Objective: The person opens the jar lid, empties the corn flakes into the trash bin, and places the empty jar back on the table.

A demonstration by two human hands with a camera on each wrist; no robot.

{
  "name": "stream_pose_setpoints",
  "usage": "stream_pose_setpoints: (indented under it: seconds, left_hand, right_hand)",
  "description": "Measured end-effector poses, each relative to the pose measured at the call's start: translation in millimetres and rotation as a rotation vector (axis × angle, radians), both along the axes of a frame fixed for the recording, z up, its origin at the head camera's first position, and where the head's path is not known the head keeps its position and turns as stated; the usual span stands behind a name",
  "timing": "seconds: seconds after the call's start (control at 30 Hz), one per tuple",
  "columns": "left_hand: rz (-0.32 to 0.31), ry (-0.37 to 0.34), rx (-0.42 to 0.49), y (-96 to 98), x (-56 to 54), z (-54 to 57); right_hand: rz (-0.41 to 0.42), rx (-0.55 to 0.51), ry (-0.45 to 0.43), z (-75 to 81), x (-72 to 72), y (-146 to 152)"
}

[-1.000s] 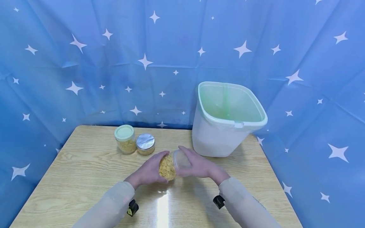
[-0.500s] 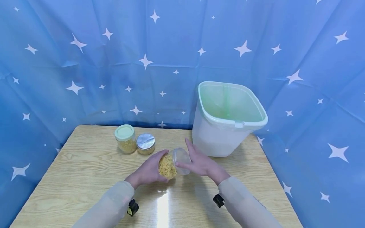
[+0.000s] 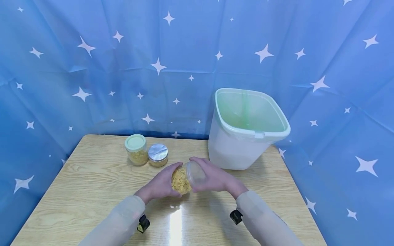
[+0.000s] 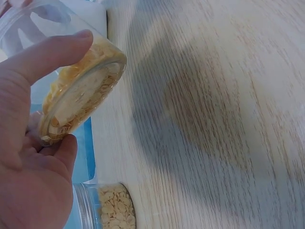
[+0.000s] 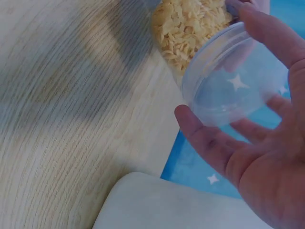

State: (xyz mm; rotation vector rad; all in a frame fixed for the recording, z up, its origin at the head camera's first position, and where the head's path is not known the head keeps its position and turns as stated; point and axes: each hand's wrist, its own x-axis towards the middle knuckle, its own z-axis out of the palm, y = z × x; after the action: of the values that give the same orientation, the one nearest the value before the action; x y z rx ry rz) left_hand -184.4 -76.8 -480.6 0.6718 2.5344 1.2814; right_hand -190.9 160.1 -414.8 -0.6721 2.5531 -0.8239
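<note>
Above the table's middle, a clear jar (image 3: 180, 181) packed with yellow flakes lies tilted on its side, its base toward the left. My left hand (image 3: 161, 182) grips the jar from the left; in the left wrist view its thumb lies along the side and the flat base (image 4: 86, 93) shows. A clear domed lid (image 3: 196, 173) is on the jar's right end. My right hand (image 3: 213, 177) holds this lid, thumb and fingers spread round its rim in the right wrist view. The flakes (image 5: 190, 31) come up close to the lid.
A green-lidded jar (image 3: 136, 150) and a lower silver-lidded jar (image 3: 158, 155), both holding flakes, stand side by side at the back left. A tall white bin (image 3: 232, 150) with a pale green inside stands behind my right hand. A blue starry curtain (image 3: 184, 51) backs the wooden table (image 3: 86, 191).
Half a second ago my right fingers were spread away from the lid; now they are round it again, as a second ago. My left hand keeps its grip on the jar.
</note>
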Motion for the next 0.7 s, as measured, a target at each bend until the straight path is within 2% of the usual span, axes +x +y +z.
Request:
stream_pose_setpoints:
  seconds: [0.3, 0.53, 0.7]
  left_hand:
    - [0.001, -0.019, -0.001, -2.5, 0.2, 0.5]
    - [0.027, -0.034, 0.000, -4.7, 1.2, -0.1]
    - [0.039, -0.032, -0.006, -7.5, 1.8, -1.3]
  right_hand:
    - [0.057, -0.043, 0.016, 2.4, 0.5, 2.8]
    - [0.053, -0.080, -0.013, 8.1, 0.9, 7.1]
    - [0.043, -0.060, -0.011, 10.5, 1.2, 11.5]
